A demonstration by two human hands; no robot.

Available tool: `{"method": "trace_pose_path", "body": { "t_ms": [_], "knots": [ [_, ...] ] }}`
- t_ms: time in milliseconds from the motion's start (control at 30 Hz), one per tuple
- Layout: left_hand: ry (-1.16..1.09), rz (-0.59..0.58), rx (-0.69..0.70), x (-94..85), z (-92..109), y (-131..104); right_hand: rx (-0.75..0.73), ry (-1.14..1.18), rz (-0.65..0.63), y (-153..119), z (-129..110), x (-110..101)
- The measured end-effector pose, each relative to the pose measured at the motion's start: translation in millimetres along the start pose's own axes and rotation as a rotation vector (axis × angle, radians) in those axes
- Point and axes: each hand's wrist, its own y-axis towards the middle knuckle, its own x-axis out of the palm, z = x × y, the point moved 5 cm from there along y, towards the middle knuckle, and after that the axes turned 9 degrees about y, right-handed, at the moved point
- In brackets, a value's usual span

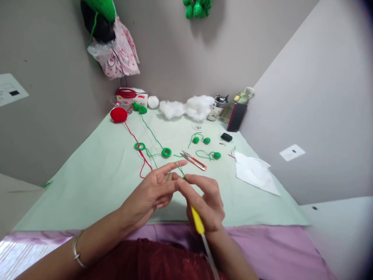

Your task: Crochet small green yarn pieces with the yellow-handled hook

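Observation:
My right hand (204, 198) grips a crochet hook (197, 219), its yellow handle slanting down toward my lap. Green yarn (180, 169) runs over the raised index finger of my left hand (159, 186), whose thumb and other fingers pinch the strand close to the hook. My fingertips meet there and hide the hook's tip and most of the small green work. Just beyond the hands lie orange-handled thread snips (196, 160), blades toward the left. Green ring-shaped pieces (166, 152) and small green crocheted balls (217, 155) rest farther off on the pale green cloth.
A red yarn ball (119, 115), white yarn ball (153, 102) and white stuffing (199, 107) line the back. A phone (237, 117) leans against a bottle (241, 96) near a pen cup (215, 111). White paper (255, 173) lies right; loose red yarn (141, 161) trails left.

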Motion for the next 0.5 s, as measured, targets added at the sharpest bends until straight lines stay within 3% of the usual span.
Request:
{"method": "trace_pose_path", "body": {
  "t_ms": [133, 200, 267, 367, 500],
  "knots": [
    [-0.069, 0.001, -0.006, -3.3, 8.0, 2.4, 0.451, 0.466, 0.155, 5.8, 25.3, -3.3],
    [-0.036, -0.024, 0.011, -2.7, 9.8, 1.9, 0.581, 0.659, 0.179, 9.2, 31.4, -0.2],
    [0.021, -0.031, 0.040, -1.4, 9.2, 1.2, 0.591, 0.713, 0.132, 12.8, 30.9, 4.2],
    [0.106, 0.046, 0.118, -1.9, 8.0, 0.7, 0.516, 0.574, 0.064, 12.8, 25.1, 8.3],
    [0.072, 0.103, 0.120, -0.8, 6.1, 1.3, 0.266, 0.233, 0.014, 6.7, 11.0, 8.3]
  ]
}}
